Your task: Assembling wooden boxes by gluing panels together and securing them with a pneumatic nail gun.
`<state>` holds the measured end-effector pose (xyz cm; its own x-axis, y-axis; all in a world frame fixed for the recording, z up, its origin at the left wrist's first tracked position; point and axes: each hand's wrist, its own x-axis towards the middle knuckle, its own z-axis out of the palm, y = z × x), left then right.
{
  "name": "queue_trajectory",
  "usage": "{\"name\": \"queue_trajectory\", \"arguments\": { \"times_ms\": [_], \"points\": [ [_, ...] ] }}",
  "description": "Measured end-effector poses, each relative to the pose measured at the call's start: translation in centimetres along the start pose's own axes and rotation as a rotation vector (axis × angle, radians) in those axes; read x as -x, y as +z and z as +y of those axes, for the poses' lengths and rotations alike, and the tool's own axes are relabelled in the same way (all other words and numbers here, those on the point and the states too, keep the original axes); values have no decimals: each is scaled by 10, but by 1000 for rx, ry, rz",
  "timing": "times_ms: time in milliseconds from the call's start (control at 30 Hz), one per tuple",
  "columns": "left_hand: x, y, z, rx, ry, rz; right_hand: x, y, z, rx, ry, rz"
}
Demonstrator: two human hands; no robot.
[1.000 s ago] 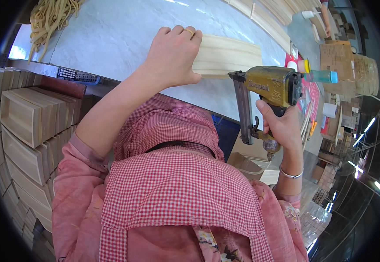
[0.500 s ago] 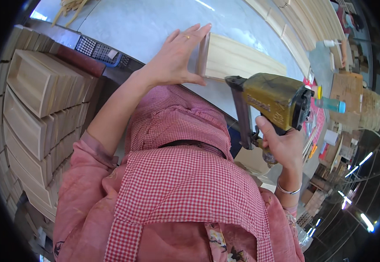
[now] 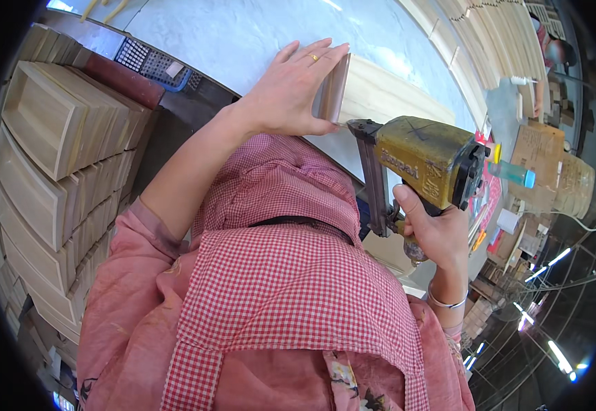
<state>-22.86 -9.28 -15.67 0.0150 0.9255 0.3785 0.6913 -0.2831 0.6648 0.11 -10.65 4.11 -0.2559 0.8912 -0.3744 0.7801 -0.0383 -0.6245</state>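
On the pale tabletop lies a light wooden board (image 3: 397, 88) with a narrow, darker wooden strip (image 3: 334, 92) standing across its left end. My left hand (image 3: 288, 94) spans this strip, fingers at the far end and thumb at the near end. In my right hand (image 3: 440, 229) is a yellow-and-black nail gun (image 3: 425, 156), held by its handle with the thumb on top. Its nose is right beside my left thumb, at the near corner of the strip and board. Whether the nose touches the wood I cannot tell. The gun hides the board's near right part.
Stacks of wooden trays (image 3: 41, 123) rise at the left. A black plastic basket (image 3: 151, 65) sits by the table (image 3: 222, 34) edge. Long wooden strips (image 3: 483, 34) line the far right. Beyond the gun are a teal bottle (image 3: 514, 172) and cardboard boxes (image 3: 541, 154).
My left hand has shifted right and closed in on the end strip. The nail gun's nose has come left, to the strip's near corner beside my thumb.
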Motion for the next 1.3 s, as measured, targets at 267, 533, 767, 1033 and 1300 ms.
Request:
{"name": "queue_trajectory", "arguments": {
  "times_ms": [267,533,767,1033,1300],
  "points": [
    [-4,-3,-1,43,7,21,0,2,5,-33,-77,61],
    [-4,-2,-2,29,4,55,0,-4,-5,75,27,-28],
    [-6,-2,-3,39,15,64,2,0,-7,39,78,15],
    [-2,0,-5,36,14,76,-3,-5,-35,95,326,51],
    [-2,1,-4,50,-13,79,-32,-5,-27,91,0,18]
  ]
}}
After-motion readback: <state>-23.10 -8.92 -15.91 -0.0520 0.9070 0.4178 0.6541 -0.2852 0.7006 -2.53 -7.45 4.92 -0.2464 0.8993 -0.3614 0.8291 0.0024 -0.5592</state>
